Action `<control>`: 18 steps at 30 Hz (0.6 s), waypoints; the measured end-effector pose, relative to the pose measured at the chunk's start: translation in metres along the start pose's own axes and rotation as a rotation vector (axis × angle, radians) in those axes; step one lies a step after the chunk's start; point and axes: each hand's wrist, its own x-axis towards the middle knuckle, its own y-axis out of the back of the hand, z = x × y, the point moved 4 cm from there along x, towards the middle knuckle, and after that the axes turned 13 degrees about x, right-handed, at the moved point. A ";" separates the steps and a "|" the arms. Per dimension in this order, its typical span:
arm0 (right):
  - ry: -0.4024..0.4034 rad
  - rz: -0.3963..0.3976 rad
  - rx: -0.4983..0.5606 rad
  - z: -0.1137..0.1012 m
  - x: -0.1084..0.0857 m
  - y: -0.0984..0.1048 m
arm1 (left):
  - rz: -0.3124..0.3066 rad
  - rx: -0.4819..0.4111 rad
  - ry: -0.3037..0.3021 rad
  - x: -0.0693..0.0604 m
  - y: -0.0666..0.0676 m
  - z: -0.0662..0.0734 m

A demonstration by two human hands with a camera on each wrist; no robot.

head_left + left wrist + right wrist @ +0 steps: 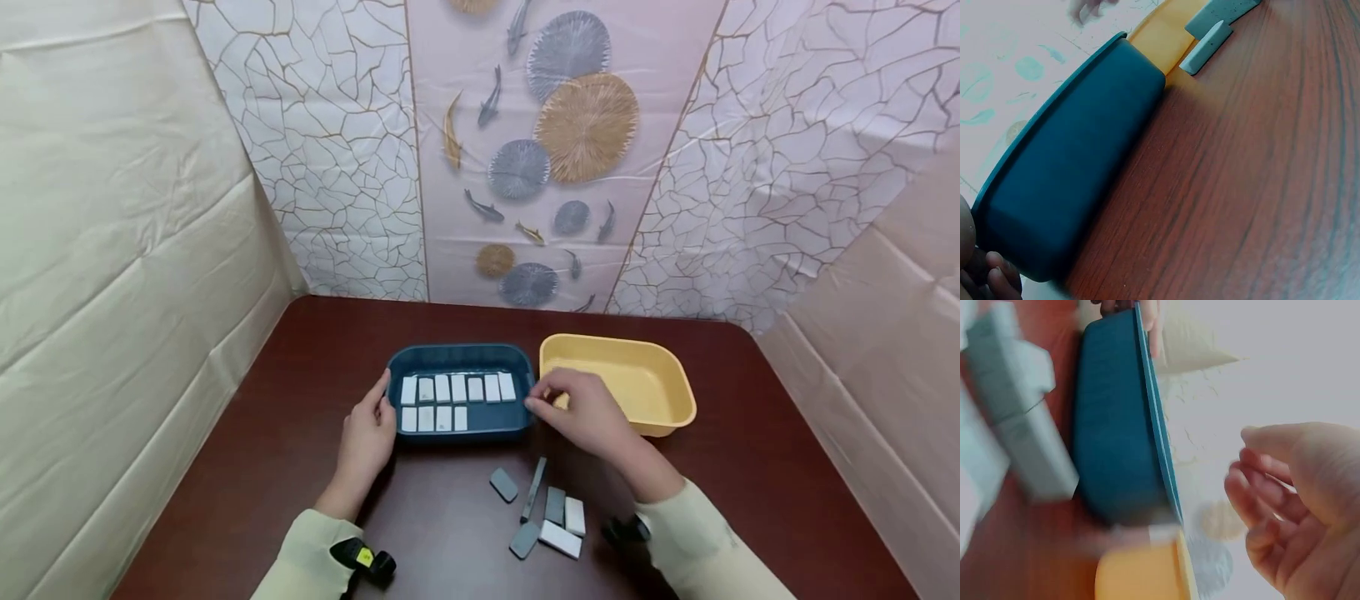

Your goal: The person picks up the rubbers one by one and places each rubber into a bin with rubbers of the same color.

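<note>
My left hand [366, 442] grips the left end of a dark blue tray [498, 435], thumb at its rim. The left wrist view shows only some of those fingers [1002, 275], low against the tray's outer wall. Inside lie white rectangular tiles [459, 388] in two rows, with bare floor at the front right. My right hand [588, 412] hovers by the tray's right end, in front of a yellow tray [648, 379]. In the right wrist view its fingers [1266, 487] are loosely bent, with nothing visible between them.
Loose pieces lie on the dark wooden table [435, 517] in front of the trays: several grey ones, including a grey tile [504, 485] apart from the others, and two white tiles, one a white tile [560, 539]. Patterned cloth [345, 167] hangs behind the table.
</note>
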 end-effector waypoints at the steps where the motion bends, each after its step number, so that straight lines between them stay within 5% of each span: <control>1: -0.001 -0.015 -0.005 0.002 -0.012 0.006 | -0.004 0.003 0.004 0.000 0.001 0.000; 10: -0.146 -0.309 0.025 0.029 -0.095 0.007 | -0.014 0.016 -0.001 0.003 0.007 -0.001; 18: -0.180 -0.337 0.028 0.032 -0.118 -0.006 | -0.031 0.023 0.012 0.002 -0.001 -0.004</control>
